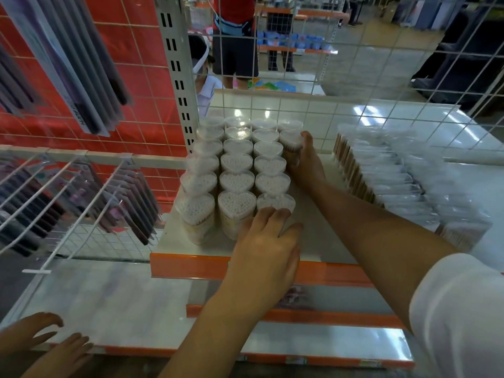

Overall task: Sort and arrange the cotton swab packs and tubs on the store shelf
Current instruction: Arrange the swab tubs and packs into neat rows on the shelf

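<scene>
Tubs: the heart-shaped tubs [236,162] of cotton swabs stand upright in tight rows at the shelf's left end, running from the orange front lip back to the wire grid. Packed side to side, they prop each other up and show their tops to a shopper.
Left hand: the left hand [268,241] cups the front-right tub [275,203] at the front edge, fingers curled round its side, likely squaring it into line.
Right hand: the right hand [302,159] reaches deep along the block's right flank and grips the back tub [290,140] near the grid, thumb over its far side, seemingly starting a fourth column.
Packs: the flat packs [395,175] lie overlapped in a row toward the right end, well apart from the tubs.
Open room: a bare strip of shelf [316,236] lies between tubs and packs, where the right forearm passes.
Edges: the wire grid [321,110] closes the back; the front lip offers little stop, so I'd judge front tubs could tip off if nudged.
</scene>
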`<control>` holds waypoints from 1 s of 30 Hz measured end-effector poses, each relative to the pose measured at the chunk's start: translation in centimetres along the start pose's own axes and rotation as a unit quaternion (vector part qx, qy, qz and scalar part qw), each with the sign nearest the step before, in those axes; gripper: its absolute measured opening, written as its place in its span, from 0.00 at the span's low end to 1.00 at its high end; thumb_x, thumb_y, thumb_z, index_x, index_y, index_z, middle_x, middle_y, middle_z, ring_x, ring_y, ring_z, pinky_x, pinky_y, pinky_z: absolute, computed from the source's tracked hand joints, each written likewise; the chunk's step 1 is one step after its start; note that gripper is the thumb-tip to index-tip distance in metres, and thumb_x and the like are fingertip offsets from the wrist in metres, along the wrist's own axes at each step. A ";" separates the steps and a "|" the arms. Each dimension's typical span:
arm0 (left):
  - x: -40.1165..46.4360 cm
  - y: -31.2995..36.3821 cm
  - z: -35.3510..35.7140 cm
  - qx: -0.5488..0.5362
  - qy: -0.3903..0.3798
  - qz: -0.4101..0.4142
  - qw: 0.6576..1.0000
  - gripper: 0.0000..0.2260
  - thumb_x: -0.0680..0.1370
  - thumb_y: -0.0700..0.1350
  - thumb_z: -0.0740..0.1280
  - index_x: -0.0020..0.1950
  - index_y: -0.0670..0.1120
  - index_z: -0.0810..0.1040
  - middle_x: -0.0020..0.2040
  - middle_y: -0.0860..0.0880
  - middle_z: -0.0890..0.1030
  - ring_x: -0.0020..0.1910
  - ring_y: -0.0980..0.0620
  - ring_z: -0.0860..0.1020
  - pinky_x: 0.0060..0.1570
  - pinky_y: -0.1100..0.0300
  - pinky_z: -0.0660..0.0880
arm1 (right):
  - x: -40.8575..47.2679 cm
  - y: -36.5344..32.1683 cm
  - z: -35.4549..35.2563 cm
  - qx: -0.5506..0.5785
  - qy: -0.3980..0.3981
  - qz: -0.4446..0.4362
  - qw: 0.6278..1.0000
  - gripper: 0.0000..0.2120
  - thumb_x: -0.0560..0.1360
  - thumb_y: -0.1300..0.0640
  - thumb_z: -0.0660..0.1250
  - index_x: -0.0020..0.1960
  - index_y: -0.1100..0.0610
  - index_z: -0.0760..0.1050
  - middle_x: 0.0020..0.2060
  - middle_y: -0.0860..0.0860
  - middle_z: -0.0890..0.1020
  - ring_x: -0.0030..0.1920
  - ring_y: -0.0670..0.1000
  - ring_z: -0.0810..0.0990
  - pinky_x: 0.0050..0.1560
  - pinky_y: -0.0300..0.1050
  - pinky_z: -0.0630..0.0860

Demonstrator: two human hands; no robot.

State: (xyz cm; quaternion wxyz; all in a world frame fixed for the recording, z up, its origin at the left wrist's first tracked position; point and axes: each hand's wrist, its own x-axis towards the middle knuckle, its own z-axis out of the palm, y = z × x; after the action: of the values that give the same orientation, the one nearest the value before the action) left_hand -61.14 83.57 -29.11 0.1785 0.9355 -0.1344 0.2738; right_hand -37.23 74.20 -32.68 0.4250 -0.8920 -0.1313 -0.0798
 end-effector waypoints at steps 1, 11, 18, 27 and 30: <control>0.0 0.0 0.0 0.001 0.000 0.000 1.000 0.13 0.70 0.44 0.62 0.51 0.44 0.80 0.55 0.44 0.79 0.56 0.45 0.72 0.50 0.50 0.74 | 0.0 0.1 0.1 0.000 0.003 0.004 1.000 0.36 0.71 0.52 0.69 0.71 0.51 0.51 0.62 0.56 0.73 0.59 0.56 0.75 0.55 0.52 0.73; -0.3 0.0 0.1 0.008 0.000 0.004 1.000 0.14 0.70 0.44 0.60 0.50 0.45 0.80 0.55 0.44 0.78 0.56 0.44 0.72 0.49 0.50 0.74 | -1.6 -1.3 -0.6 -0.080 0.060 0.009 0.995 0.39 0.72 0.50 0.70 0.74 0.52 0.51 0.67 0.57 0.66 0.65 0.58 0.67 0.62 0.57 0.67; -1.7 -1.4 -1.5 -0.071 0.096 0.003 0.993 0.12 0.73 0.38 0.65 0.55 0.41 0.79 0.57 0.41 0.77 0.57 0.43 0.74 0.57 0.51 0.71 | -10.7 -4.2 -2.8 0.114 0.156 0.034 0.981 0.27 0.69 0.54 0.66 0.66 0.57 0.65 0.63 0.50 0.69 0.63 0.51 0.69 0.62 0.49 0.69; -4.2 -8.8 -3.4 0.012 0.197 -0.101 0.975 0.16 0.71 0.36 0.65 0.59 0.42 0.75 0.56 0.37 0.75 0.56 0.41 0.71 0.60 0.61 0.63 | -19.7 -6.9 -2.4 0.116 0.036 -0.038 0.992 0.37 0.62 0.38 0.74 0.64 0.38 0.57 0.60 0.42 0.68 0.54 0.39 0.72 0.48 0.24 0.67; -4.6 -9.6 -2.8 0.016 0.188 -0.114 0.975 0.14 0.73 0.40 0.64 0.57 0.39 0.79 0.57 0.37 0.75 0.56 0.41 0.71 0.57 0.56 0.67 | -19.6 -6.6 -1.7 0.058 0.066 -0.090 0.992 0.33 0.66 0.49 0.75 0.64 0.43 0.61 0.59 0.45 0.67 0.55 0.45 0.71 0.51 0.29 0.66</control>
State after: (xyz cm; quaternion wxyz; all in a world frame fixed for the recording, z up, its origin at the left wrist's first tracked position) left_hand -62.81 94.05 -32.01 0.2152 0.8792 0.0136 0.4248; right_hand -57.92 73.58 -31.68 0.4746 -0.8433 -0.1874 -0.1685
